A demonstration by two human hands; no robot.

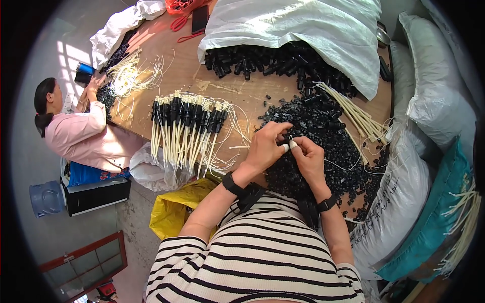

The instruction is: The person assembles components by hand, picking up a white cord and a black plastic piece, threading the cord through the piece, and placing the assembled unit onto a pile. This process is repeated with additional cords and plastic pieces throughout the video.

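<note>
My left hand (266,146) and my right hand (309,160) meet over a heap of small black plastic parts (323,129). Fingers of both are closed in a pinch, fingertips almost touching. White covers sit on a fingertip of each. What they pinch is too small to make out. A thin white cord (339,167) runs over the heap beside my right hand. Left of my hands lies a row of cream rods with black sleeves (187,118), their white cords trailing to the right. Bare cream rods (356,113) lie in a bundle at the right.
A white sack (288,22) spills larger black parts (242,61) at the back. Full sacks (434,65) line the right side. Across the table's left end, a person in pink (91,126) works beside tangled white cords (126,76). A yellow bag (174,207) hangs below the near edge.
</note>
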